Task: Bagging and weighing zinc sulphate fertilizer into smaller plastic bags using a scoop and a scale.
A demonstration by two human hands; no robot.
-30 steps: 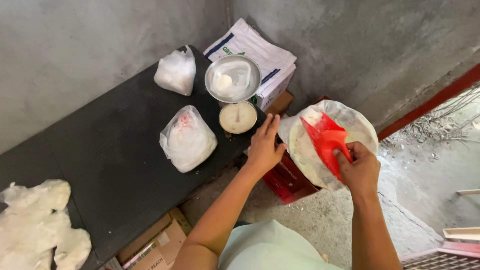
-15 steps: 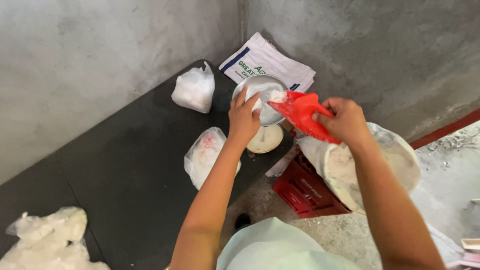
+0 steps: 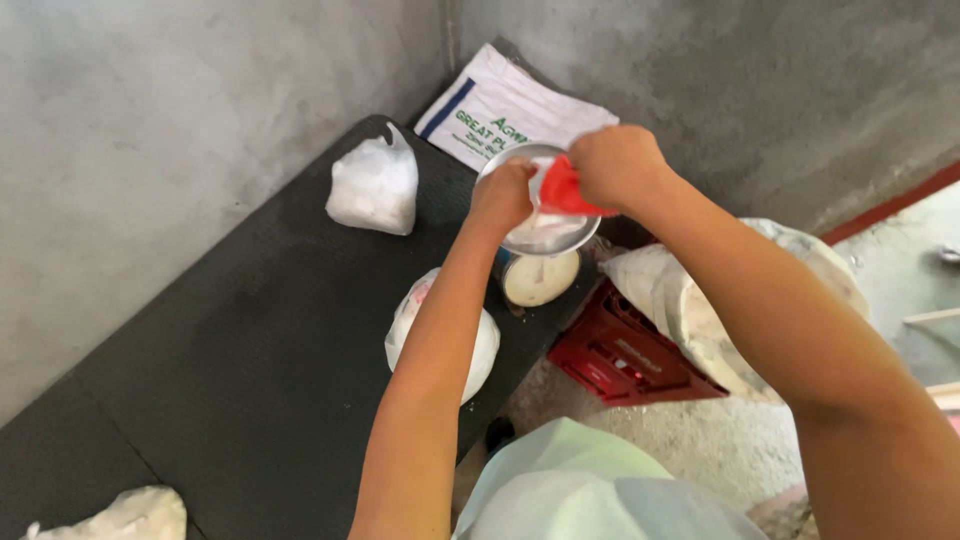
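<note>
Two hands meet over the metal scale pan (image 3: 545, 235), which sits on a small dial scale (image 3: 540, 278) at the right end of the dark bench (image 3: 230, 340). Right hand (image 3: 615, 165) is closed around a red plastic scoop (image 3: 563, 190), tipped mouth-down into the pan; white powder lies heaped below it. Left hand (image 3: 503, 195) grips the near rim of the pan, fingers curled over the edge.

Risks, as I judge them: the pan perches loosely on the scale, so a downward press from the left hand could tilt it and dump powder onto the bench. A fast tip of the scoop could send powder over the rim. The scale stands close to the bench's edge, above a red crate (image 3: 625, 355).

Surface: black, textured, rubber-like mat. Two knotted clear bags of white powder rest on it, one near the wall (image 3: 375, 188), one under the left forearm (image 3: 410, 320). Large open sack (image 3: 690, 300) stands beside the crate. Printed white sack (image 3: 500, 105) leans in the corner. Walls are bare grey concrete; floor is gritty concrete.
</note>
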